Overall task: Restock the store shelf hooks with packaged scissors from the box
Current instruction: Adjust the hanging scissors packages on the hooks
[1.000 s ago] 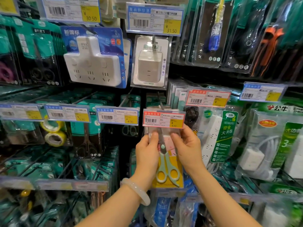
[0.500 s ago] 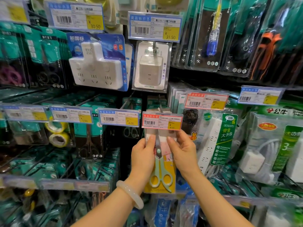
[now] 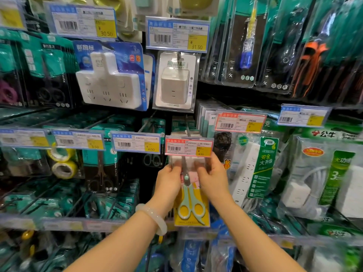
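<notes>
**Scissors pack at the hook, both hands on it**

Forearms first, nearest to me, rising from the bottom edge — a pale bangle (image 3: 152,219) sits on my left wrist. Beyond it my left hand (image 3: 168,184) and right hand (image 3: 213,179) pinch the upper part of the packaged scissors (image 3: 191,201) from either side, fingers curled onto the clear blister, thumbs toward me. Neither hand is free; both grip the same pack.

It hangs upright between my palms, mint-green handles down against the yellow card, blades pointing up into the gap between my fingertips. Its top edge is tucked just behind the red-bordered price tag (image 3: 189,147), so I cannot see the hang hole or tell whether it is on the hook (image 3: 187,128) yet. More packs of what looks like the same item sit behind the tag, further back on that hook.

What could go wrong, as I judge it: the tag hides the hook tip, so I am feeding the hole on blind — a miss would leave the pack resting on nothing, and it would drop the moment I let go. Pushing too hard could flip the tag up or shove the packs behind askew. A tilted pack might also snag the white power strip package (image 3: 253,171) just to its right.

Farther off hang the white adapter (image 3: 173,85) and a blue-carded socket adapter (image 3: 110,83) on the row above.
</notes>
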The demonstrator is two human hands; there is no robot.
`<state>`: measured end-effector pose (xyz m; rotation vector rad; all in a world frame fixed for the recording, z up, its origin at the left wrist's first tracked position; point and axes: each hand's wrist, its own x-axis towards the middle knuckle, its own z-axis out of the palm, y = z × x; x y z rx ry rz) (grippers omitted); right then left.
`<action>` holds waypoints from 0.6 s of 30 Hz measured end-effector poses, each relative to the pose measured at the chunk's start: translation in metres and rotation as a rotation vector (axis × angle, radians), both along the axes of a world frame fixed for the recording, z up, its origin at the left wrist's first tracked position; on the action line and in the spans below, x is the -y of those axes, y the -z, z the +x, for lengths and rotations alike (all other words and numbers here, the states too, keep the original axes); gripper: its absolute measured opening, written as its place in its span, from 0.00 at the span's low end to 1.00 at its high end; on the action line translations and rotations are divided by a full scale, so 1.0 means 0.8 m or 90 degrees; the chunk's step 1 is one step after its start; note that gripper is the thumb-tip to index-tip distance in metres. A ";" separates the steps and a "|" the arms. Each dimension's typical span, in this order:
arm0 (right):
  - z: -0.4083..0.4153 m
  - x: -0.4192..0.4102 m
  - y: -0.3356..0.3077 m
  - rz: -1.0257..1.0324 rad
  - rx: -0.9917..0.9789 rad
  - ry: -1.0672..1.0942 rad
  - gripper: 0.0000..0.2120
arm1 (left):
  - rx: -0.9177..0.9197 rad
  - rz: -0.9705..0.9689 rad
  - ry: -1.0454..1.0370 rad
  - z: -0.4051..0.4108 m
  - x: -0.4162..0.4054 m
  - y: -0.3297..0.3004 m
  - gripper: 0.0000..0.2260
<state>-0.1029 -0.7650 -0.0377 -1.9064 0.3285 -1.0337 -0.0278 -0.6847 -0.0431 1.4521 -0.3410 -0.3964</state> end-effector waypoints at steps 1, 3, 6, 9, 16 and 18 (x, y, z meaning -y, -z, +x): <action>0.002 0.001 -0.001 -0.034 -0.051 0.017 0.21 | 0.032 0.036 0.019 0.007 0.000 -0.001 0.12; 0.004 0.004 0.001 -0.106 -0.148 0.052 0.19 | 0.115 0.126 0.063 0.019 -0.005 -0.002 0.13; 0.004 0.009 0.002 -0.180 -0.238 0.090 0.21 | 0.228 0.231 0.116 0.032 -0.015 0.001 0.11; 0.004 0.013 -0.004 -0.250 -0.293 0.129 0.20 | 0.249 0.232 0.192 0.030 -0.017 0.002 0.11; 0.001 0.002 0.008 -0.422 -0.405 0.174 0.25 | 0.310 0.240 0.049 0.032 -0.015 0.020 0.05; 0.006 0.001 0.015 -0.415 -0.435 0.170 0.31 | 0.318 0.260 -0.009 0.036 -0.014 0.022 0.03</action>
